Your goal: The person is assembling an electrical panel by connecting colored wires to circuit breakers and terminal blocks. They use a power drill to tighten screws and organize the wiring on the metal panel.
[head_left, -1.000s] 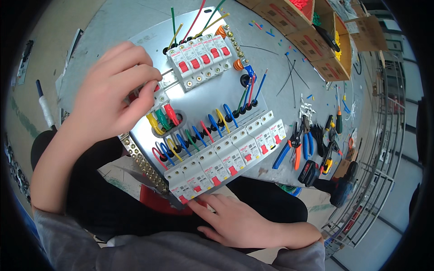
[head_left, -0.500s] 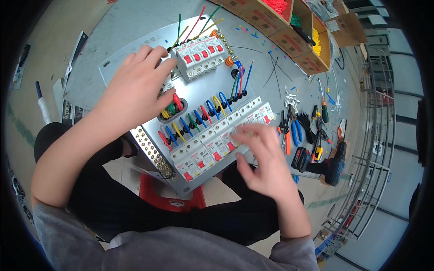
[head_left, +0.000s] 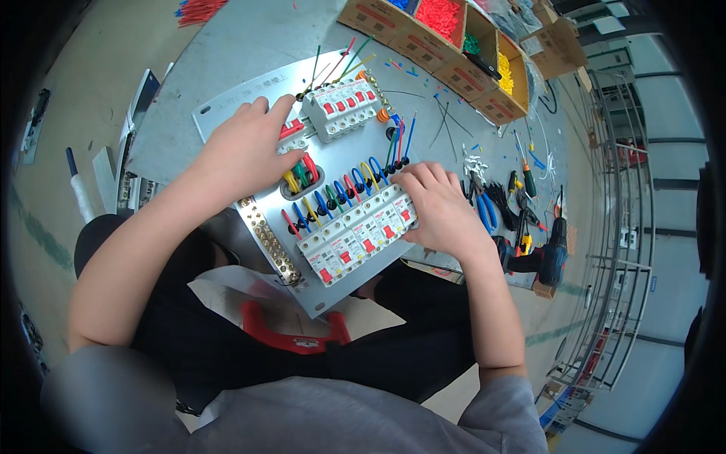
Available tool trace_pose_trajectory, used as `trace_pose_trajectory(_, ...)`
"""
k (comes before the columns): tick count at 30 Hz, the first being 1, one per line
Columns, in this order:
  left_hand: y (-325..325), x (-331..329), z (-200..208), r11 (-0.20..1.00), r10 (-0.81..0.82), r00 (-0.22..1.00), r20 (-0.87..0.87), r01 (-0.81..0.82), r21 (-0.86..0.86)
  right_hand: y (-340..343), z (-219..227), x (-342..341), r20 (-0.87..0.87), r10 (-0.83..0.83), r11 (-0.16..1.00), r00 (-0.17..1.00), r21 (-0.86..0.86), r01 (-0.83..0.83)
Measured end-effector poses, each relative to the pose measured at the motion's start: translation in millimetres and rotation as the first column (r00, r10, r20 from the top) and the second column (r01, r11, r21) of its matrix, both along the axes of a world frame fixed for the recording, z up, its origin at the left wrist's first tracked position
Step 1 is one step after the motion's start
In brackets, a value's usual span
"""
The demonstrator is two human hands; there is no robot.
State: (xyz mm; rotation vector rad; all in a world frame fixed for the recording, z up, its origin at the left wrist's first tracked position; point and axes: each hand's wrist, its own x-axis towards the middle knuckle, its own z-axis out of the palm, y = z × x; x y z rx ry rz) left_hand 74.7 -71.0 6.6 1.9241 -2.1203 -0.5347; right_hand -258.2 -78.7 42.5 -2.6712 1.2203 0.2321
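A metal mounting panel (head_left: 219,113) lies tilted across the table edge. My left hand (head_left: 246,151) spans a grey circuit breaker with a red switch (head_left: 292,130), forefinger at its upper end and thumb at its lower end. Just below that thumb, red, green and yellow wires (head_left: 302,172) come through an oval hole. My right hand (head_left: 445,210) grips the right end of the lower row of circuit breakers (head_left: 355,238), partly covering the last ones. Coloured wire loops (head_left: 335,198) stand along this row. Beyond my left hand sits an upper breaker block (head_left: 344,108).
Cardboard boxes (head_left: 435,64) of coloured caps stand at the back of the grey table (head_left: 249,38). Pliers (head_left: 484,203), screwdrivers (head_left: 527,168) and a cordless drill (head_left: 548,256) lie to the right. A brass terminal bar (head_left: 266,242) runs along the panel's left edge. A red stool (head_left: 302,342) is below.
My right hand has come from above the lower breaker row to its right end and closed on it. My left hand stays around the red-switch breaker, which shows more now.
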Motion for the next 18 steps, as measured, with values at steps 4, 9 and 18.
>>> trace_pose_trajectory(4,-5.2,0.2,-4.5,0.999,-0.004,0.99,-0.144,-0.001,-0.036,14.9,0.8,-0.9,-0.043,0.02,1.0,0.999,-0.017,-0.02)
trace_pose_trajectory(9,-10.8,-2.3,-3.0,0.998,-0.054,0.961,-0.273,0.056,-0.001,34.9,5.6,-9.2,0.008,0.062,0.995,0.998,0.079,-0.062)
trace_pose_trajectory(18,-20.7,-9.1,-11.0,0.986,-0.162,0.961,-0.226,0.146,-0.087,54.1,5.7,-27.8,0.171,-0.029,0.983,0.985,0.183,-0.003)
